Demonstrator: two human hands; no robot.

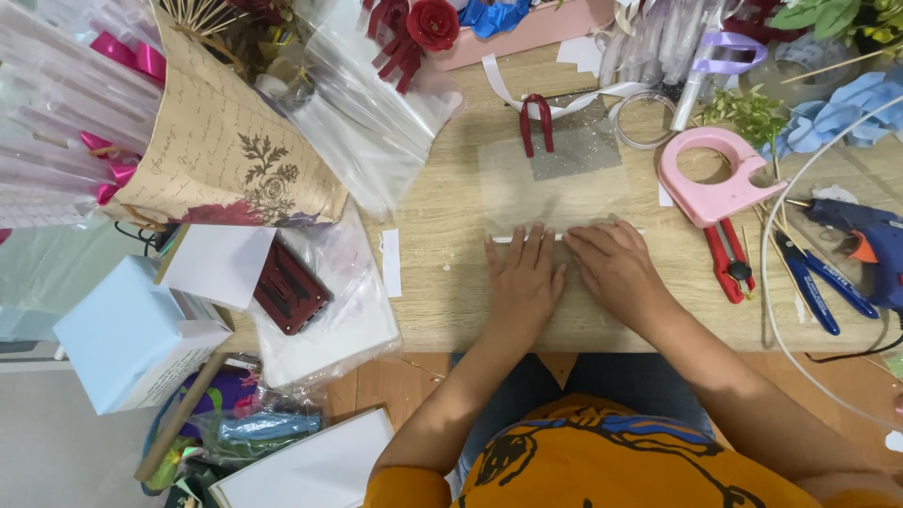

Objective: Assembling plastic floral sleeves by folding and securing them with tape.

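Head view: the left hand (523, 282) lies flat, fingers spread, pressing the near edge of a clear plastic sheet (555, 183) against the wooden counter (442, 282). The right hand (616, 268) lies beside it, fingers together and bent, pressing the same folded edge, where a thin white strip (513, 238) shows. The sheet lies flat at mid-counter. Judged progress: the near fold is being creased; the far part remains unfolded. A pink tape dispenser (715, 174), red cutter (729, 259) and blue glue gun (870, 245) lie untouched to the right.
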